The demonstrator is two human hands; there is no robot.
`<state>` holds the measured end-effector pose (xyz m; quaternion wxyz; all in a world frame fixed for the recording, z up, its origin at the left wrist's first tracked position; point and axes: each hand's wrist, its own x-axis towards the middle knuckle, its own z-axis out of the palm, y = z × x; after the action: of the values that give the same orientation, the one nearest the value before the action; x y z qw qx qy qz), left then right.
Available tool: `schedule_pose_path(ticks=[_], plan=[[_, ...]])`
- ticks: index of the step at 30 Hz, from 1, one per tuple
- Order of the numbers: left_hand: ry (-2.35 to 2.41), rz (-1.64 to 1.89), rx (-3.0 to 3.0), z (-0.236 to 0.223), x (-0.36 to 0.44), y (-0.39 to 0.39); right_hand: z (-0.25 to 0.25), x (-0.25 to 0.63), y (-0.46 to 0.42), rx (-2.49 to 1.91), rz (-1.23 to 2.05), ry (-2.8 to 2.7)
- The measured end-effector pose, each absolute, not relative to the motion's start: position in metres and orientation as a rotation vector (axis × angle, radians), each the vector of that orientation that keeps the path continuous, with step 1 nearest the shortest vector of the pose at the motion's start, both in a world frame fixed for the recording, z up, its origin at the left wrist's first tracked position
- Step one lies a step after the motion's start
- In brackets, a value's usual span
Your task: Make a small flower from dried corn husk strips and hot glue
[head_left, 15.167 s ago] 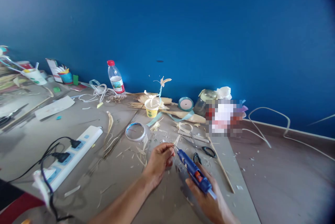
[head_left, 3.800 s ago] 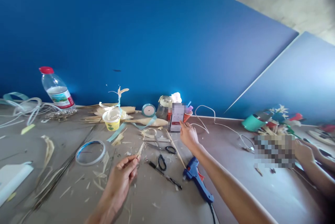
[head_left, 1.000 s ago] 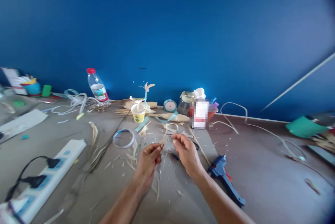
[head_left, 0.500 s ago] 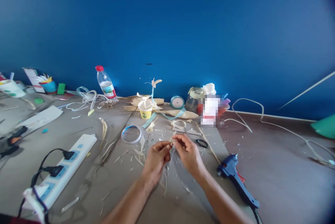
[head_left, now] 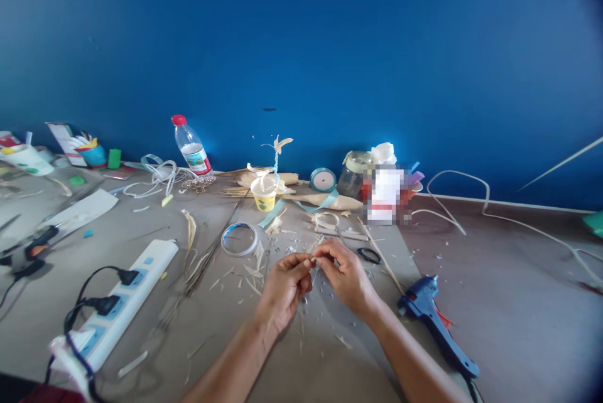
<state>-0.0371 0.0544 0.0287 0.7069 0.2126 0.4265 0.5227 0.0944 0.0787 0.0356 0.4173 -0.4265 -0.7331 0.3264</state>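
Both hands meet over the middle of the grey table. My left hand pinches a small pale straw piece between thumb and fingers. My right hand pinches the same piece from the other side, fingertips touching the left ones. Straw scraps lie scattered under and around the hands. The blue glue gun rests on the table to the right of my right wrist, untouched.
A white power strip with black plugs lies at left. A tape ring, scissors, a yellow cup, a water bottle, a ribbon spool and a glass jar stand beyond, against a blue wall.
The glue gun left my right hand and lies on the table. My right hand reached to the far items, came back, and both hands now pinch the straw piece together.
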Motion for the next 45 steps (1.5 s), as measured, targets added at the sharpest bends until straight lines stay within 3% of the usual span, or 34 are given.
schedule_pose_path(ticks=[21, 35, 45], plan=[[0.996, 1.206, 0.551, 0.021, -0.036, 0.056, 0.034, 0.096, 0.078, -1.014, 0.45, -2.143], [0.962, 1.233, 0.493, 0.021, -0.035, 0.055, 0.023, 0.091, 0.076, -1.172, 1.229, -1.446], [1.078, 1.236, 0.595, 0.024, -0.033, 0.054, 0.031, 0.08, 0.072, -1.27, 1.175, -1.385]])
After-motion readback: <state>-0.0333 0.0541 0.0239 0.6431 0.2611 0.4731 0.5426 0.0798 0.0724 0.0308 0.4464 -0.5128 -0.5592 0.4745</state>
